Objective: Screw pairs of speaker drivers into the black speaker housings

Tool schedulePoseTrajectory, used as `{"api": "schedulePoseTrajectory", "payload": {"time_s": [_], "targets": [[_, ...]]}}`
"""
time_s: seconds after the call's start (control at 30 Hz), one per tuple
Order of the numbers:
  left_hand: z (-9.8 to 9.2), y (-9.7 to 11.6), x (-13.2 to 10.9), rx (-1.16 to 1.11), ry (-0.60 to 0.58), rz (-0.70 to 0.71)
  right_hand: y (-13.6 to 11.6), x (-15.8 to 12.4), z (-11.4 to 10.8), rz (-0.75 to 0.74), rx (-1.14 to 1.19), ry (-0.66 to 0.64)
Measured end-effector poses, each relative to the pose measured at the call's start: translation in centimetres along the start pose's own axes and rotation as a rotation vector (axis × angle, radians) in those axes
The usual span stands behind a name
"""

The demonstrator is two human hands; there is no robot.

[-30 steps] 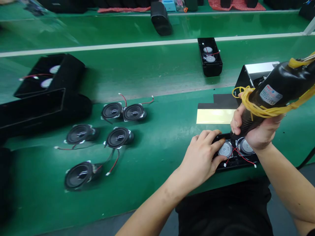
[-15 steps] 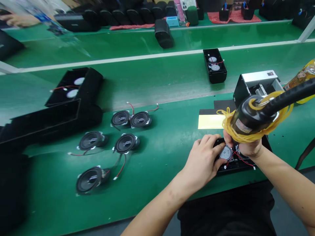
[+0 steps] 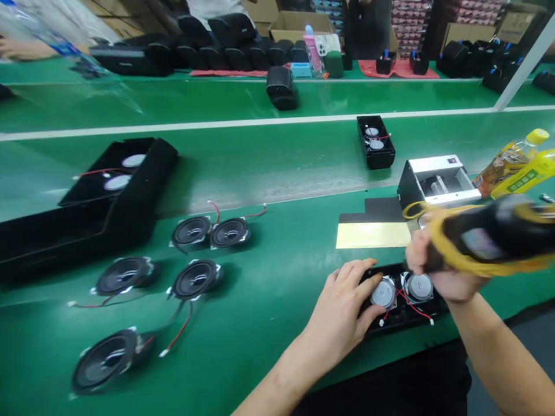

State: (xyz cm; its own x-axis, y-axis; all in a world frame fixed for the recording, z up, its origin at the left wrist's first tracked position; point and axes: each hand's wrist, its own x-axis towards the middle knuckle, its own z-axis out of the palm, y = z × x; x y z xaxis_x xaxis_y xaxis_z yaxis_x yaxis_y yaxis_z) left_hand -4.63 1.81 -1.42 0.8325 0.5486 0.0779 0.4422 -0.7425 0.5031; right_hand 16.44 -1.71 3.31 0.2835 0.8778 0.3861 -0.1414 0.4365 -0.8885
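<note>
Speaker case lies under the left hand, fingers spread; right hand fingers clench the screwdriver

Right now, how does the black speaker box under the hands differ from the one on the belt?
Black speaker box under the hands lies crosswise; black speaker box on the belt points away. The left hand rests on the near box; the belt box is untouched. Both hold two silver-backed drivers with red wires.

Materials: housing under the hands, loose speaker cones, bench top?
Housing: matte black, probably moulded plastic. Speaker cones: dark with slight sheen, paper or polymer, unclear; silvery rim tabs look metal. Bench top: glossy green mat, shows glare.
</note>
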Motion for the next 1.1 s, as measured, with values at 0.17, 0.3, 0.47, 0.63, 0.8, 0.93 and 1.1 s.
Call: {"api": "schedulePoseTrajectory", "payload": {"time_s": [0.17,0.3,0.47,0.63,0.8,0.93,1.1], "targets": [[1.0,-1.1,-1.1,-0.12,0.18,-0.088,-4.7,2.9,-4.8,-0.38,-0.098,0.251],[1.9,-1.7,-1.2,-0.2,0.14,-0.218,-5.1,5.2,-7.1,-0.357,-0.3,0.434],[2.1,-1.7,-1.0,-0.243,0.075,-0.262,-4.1,5.9,-7.5,-0.271,-0.311,0.509],[1.5,-1.3,-0.9,-0.264,0.04,-0.294,-4.2,6.0,-6.9,-0.246,-0.31,0.503],[1.1,-1.0,-0.7,-0.276,0.028,-0.315,-4.5,6.2,-6.5,-0.202,-0.297,0.513],[0.9,-0.8,-0.6,-0.284,0.031,-0.315,-4.2,6.1,-7.7,-0.259,-0.273,0.515],[0.8,-0.8,-0.5,-0.272,0.046,-0.299,-3.9,5.8,-8.5,-0.282,-0.264,0.513]]}}
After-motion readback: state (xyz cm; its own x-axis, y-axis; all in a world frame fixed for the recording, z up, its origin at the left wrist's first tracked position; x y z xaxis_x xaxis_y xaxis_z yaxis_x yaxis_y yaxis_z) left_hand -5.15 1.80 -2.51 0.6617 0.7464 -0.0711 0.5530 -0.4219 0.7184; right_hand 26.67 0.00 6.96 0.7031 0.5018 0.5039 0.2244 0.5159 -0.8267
